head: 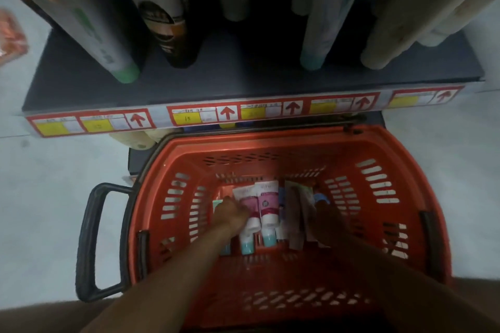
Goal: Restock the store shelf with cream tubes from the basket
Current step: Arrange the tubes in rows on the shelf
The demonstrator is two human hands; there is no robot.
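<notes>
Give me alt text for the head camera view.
Both hands, left hand and right hand, reach into a red basket holding pink-and-white cream tubes. Above it is a dark shelf with tall tubes and price labels.

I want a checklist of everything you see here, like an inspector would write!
Surface: dark shelf, front half bare, price labels along its edge.
Job's things: pink-and-white cream tubes and teal-capped tubes lie in the red basket.
Clutter: tall tubes standing at the shelf's back; an orange packet at far left.
Grippers: left hand rests on the tubes; right hand is deep in the basket, too dark to tell its grip.
Cables: nothing seen.
Surroundings: pale floor; black basket handle sticks out left.
</notes>
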